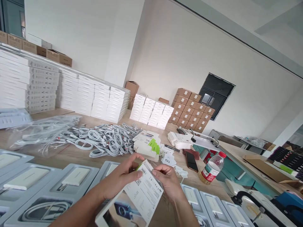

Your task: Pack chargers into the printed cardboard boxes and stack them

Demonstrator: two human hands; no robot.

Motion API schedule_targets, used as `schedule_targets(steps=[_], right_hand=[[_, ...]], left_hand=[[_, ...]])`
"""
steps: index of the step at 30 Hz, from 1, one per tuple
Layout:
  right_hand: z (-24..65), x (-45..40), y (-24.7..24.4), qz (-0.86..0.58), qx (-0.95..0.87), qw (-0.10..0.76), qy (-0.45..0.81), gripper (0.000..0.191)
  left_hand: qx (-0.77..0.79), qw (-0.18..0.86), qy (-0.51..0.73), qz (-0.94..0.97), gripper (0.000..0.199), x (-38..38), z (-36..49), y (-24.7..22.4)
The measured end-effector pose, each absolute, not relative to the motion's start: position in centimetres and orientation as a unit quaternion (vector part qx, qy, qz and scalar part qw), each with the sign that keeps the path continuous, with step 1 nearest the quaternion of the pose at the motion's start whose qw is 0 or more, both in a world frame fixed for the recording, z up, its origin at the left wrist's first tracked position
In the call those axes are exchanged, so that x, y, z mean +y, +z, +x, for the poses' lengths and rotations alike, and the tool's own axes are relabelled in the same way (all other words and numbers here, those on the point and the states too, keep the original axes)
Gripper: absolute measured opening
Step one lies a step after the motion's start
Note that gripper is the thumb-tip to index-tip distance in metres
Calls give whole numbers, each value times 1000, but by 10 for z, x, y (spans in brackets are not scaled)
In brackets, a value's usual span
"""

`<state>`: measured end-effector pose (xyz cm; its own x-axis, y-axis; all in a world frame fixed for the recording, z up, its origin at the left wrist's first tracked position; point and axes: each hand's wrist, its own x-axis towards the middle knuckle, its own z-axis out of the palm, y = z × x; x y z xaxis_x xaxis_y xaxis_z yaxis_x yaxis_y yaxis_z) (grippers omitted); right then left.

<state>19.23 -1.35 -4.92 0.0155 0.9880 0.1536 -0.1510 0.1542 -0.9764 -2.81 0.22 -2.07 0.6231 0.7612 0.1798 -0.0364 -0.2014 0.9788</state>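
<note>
A white printed packaging box (138,200), with a phone picture, small text and a QR code on it, slants up from the lower edge between my hands. My left hand (126,171) grips its upper left edge, thumb on the printed face. At the upper right edge, my right hand (168,179) pinches the box between thumb and fingers. A bit of green shows near its top end. On both sides lie grey moulded trays (92,179) holding white flat blocks (77,176) that look like power banks. A coiled white cable (46,210) sits in one tray.
Beyond my hands lie a heap of cables (113,138), flattened printed cartons (145,142), a phone (191,161) and a red-capped bottle (213,167). White box stacks (94,97) line the table's back. Brown cartons (189,108) are piled behind.
</note>
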Motion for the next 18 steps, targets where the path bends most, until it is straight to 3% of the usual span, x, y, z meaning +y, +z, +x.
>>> schedule_targets(steps=[4, 10, 18], right_hand=[[191, -16, -47, -417, -539, 563, 467, 26], [190, -18, -44, -387, -556, 564, 473, 22], [187, -26, -44, -303, -492, 513, 635, 49]], left_hand=[[283, 552, 347, 703, 54, 2, -28, -19], [271, 540, 388, 696, 32, 6, -27, -19], [258, 610, 463, 589, 30, 11, -29, -20]])
